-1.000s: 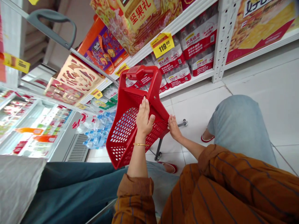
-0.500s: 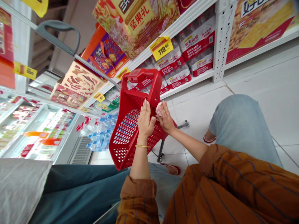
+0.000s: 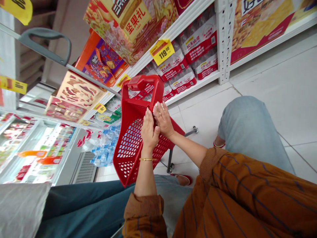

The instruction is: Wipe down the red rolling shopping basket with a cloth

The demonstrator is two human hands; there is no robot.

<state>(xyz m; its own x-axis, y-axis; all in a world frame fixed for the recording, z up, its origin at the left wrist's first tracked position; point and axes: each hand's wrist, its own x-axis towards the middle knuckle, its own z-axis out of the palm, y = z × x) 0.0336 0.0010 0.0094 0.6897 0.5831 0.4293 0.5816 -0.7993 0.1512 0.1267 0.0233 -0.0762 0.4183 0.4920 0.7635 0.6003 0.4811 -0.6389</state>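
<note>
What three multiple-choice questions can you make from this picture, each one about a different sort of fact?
1. Where is the gold bangle?
A) On the left wrist
B) On the right wrist
C) On a shelf

2. What colour is the shopping basket?
A) Blue
B) Red
C) Green

3. How are the left hand and right hand placed?
A) Far apart
B) Close together in front of the basket
C) Both behind the back

1: A, the bangle sits just below the left hand.
2: B, its mesh sides and handle show red.
3: B, the two hands are side by side over the basket.
</note>
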